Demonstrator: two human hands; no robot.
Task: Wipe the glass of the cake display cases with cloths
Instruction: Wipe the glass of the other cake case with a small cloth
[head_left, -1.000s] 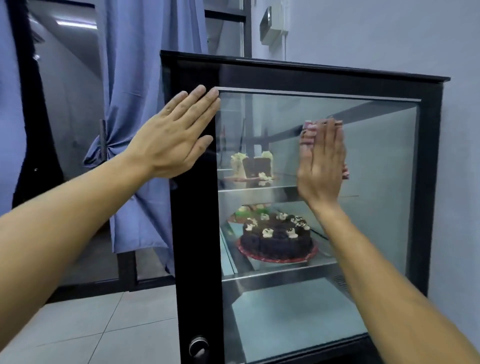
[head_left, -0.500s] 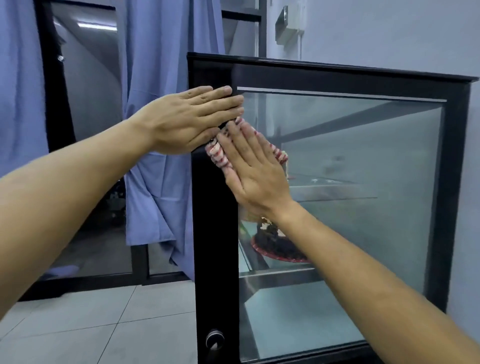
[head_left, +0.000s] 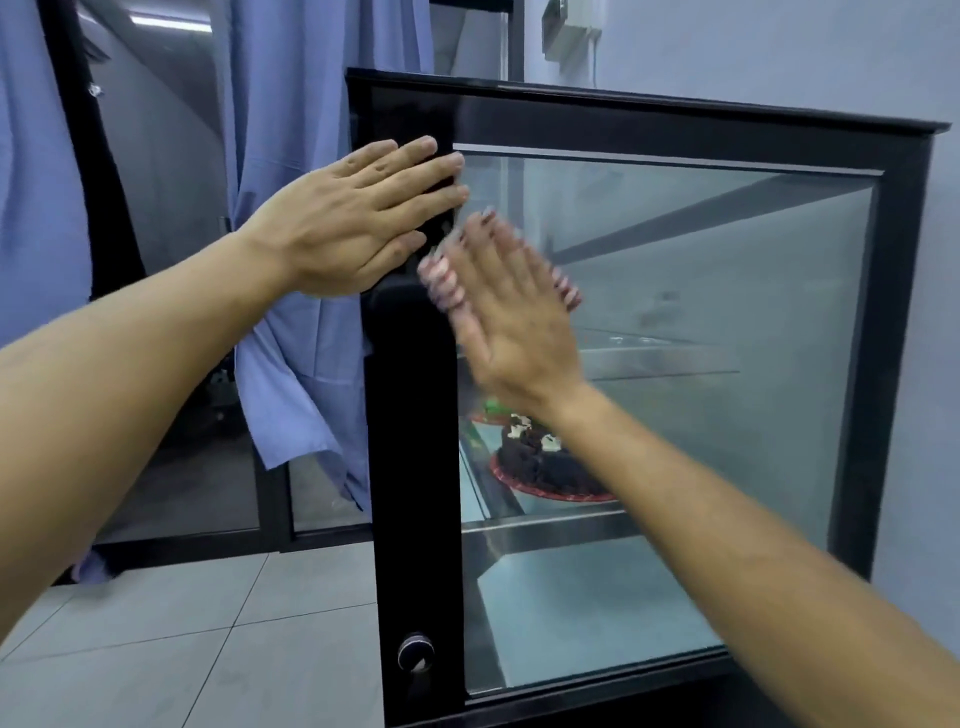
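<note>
A black-framed cake display case (head_left: 415, 415) stands against the wall with a large glass pane (head_left: 701, 322). My right hand (head_left: 511, 317) lies flat on the glass near its upper left corner, fingers straight, pressing a red-and-white striped cloth (head_left: 441, 283) that shows around the fingers; the hand is blurred. My left hand (head_left: 353, 228) rests flat with straight fingers on the case's black left post, just above and left of the right hand. Inside the case a dark chocolate cake (head_left: 540, 462) sits on a red plate, partly hidden by my right forearm.
A blue curtain (head_left: 306, 260) hangs directly left of the case in front of dark-framed glass doors. Grey floor tiles (head_left: 208, 649) lie below. A round knob (head_left: 415, 652) sits low on the case's post. A grey wall (head_left: 779, 57) stands behind.
My right hand swept the cloth from the middle of the glass to its upper left area and now sits slightly lower and right of half a second ago. The left hand stays on the post.
</note>
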